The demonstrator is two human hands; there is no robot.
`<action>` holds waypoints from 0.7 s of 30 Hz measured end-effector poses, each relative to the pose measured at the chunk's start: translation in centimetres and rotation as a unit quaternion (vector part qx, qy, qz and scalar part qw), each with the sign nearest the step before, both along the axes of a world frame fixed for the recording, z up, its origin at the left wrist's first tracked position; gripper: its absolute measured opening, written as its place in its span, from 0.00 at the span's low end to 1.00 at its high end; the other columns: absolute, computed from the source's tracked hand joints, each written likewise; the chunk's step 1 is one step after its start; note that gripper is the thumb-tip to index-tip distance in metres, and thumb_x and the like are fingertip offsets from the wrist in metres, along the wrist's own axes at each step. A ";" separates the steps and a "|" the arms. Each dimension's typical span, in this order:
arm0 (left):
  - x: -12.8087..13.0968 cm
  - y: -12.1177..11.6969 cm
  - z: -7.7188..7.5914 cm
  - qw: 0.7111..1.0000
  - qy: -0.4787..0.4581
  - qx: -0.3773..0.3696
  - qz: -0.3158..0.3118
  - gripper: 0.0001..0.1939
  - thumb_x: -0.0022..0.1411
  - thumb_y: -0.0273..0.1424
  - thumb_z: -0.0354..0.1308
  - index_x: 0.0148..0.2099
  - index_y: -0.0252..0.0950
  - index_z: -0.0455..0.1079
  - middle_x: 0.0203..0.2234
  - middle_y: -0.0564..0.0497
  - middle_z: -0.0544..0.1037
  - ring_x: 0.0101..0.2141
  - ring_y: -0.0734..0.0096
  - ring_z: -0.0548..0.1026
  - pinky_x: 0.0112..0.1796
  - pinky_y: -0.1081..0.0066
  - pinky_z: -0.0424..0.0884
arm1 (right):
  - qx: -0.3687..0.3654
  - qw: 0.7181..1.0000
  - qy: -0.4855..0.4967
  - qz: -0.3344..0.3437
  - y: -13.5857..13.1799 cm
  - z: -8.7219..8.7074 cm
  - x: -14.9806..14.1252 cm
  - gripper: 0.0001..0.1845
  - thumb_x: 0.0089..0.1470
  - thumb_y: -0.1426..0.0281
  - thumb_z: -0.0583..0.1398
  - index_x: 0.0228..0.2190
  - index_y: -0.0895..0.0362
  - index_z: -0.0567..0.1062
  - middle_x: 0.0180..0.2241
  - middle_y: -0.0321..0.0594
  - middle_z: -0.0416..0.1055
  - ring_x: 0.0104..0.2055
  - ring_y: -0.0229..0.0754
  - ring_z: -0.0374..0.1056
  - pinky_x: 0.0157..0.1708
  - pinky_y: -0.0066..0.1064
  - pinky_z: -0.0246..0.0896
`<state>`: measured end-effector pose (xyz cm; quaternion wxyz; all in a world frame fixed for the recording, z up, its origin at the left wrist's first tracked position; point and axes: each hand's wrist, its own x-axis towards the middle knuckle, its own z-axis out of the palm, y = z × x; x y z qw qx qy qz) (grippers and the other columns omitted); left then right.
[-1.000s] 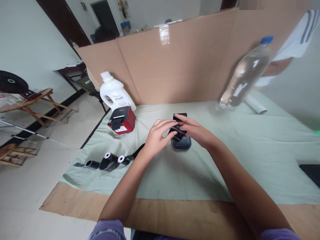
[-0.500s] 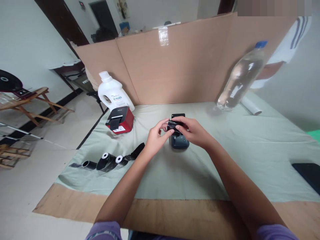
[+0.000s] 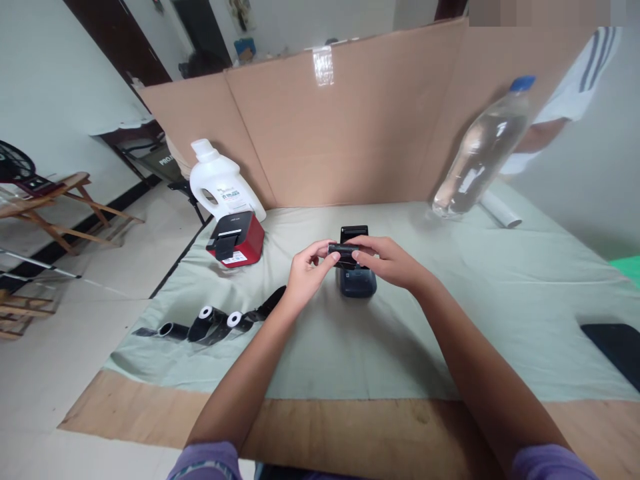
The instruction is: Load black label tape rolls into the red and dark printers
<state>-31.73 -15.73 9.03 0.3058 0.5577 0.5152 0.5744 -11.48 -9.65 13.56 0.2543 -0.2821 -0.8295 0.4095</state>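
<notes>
A small black roll [image 3: 343, 249] lies level between my two hands, with a dark strip hanging below it. My left hand [image 3: 310, 272] is closed on the roll's left end, the thumb against its front. At the other end my right hand [image 3: 393, 262] pinches it with thumb and fingers. Just beneath the roll stands a small dark portable printer [image 3: 357, 284], its black lid [image 3: 354, 231] raised behind my fingers. The roll and my fingers hide the printer's middle, so I cannot tell whether the roll touches it.
Several black rolls [image 3: 213, 321] with loose strips lie at the left. A red and black printer [image 3: 250, 239] stands before a white jug [image 3: 225, 183]. Cardboard [image 3: 360, 127] walls the back. A water bottle [image 3: 485, 153] leans at the right, and a phone-like dark slab [image 3: 613, 347] lies near the edge.
The roll has turned in my fingers and now sits more level, with its strip showing below. Both hands still hold it above the printer. The view has shifted slightly.
</notes>
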 end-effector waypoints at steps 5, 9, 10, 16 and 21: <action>0.3 0.1 -0.4 1.000 -0.014 -0.001 0.002 0.19 0.59 0.41 0.66 0.48 0.35 0.79 0.35 0.47 0.83 0.36 0.66 0.77 0.39 0.69 0.70 | 0.035 0.999 -0.009 0.004 -0.1 0.1 -0.1 0.15 0.60 0.65 0.57 0.45 0.55 0.79 0.30 0.37 0.73 0.31 0.39 0.64 0.33 0.31 0.58; 0.6 0.0 -0.3 0.999 -0.032 -0.009 0.007 0.20 0.58 0.42 0.67 0.48 0.34 0.79 0.35 0.46 0.83 0.37 0.64 0.78 0.40 0.68 0.71 | 0.074 0.997 -0.008 0.014 -0.1 0.1 0.1 0.14 0.58 0.68 0.58 0.44 0.55 0.79 0.29 0.35 0.71 0.30 0.38 0.61 0.32 0.30 0.55; 0.6 0.0 -0.2 0.999 -0.033 -0.009 0.007 0.20 0.58 0.42 0.67 0.48 0.34 0.79 0.35 0.46 0.83 0.37 0.64 0.78 0.40 0.68 0.71 | 0.077 0.997 -0.007 0.017 -0.1 0.2 0.1 0.14 0.58 0.69 0.57 0.44 0.55 0.78 0.30 0.35 0.71 0.30 0.38 0.61 0.32 0.30 0.55; 0.5 -0.1 -0.4 0.999 -0.033 -0.001 0.003 0.20 0.59 0.42 0.66 0.48 0.35 0.79 0.34 0.47 0.82 0.36 0.65 0.77 0.40 0.68 0.71 | 0.061 0.997 0.014 0.047 -0.3 0.6 0.1 0.14 0.63 0.68 0.53 0.42 0.54 0.78 0.36 0.37 0.74 0.33 0.39 0.63 0.34 0.30 0.55; 0.6 -0.1 -0.5 0.999 -0.042 0.005 -0.005 0.19 0.60 0.44 0.65 0.47 0.34 0.79 0.34 0.48 0.82 0.36 0.65 0.77 0.42 0.68 0.72 | 0.062 0.997 0.035 0.041 -0.3 0.0 0.0 0.15 0.65 0.67 0.52 0.43 0.55 0.78 0.39 0.39 0.75 0.38 0.41 0.66 0.38 0.31 0.58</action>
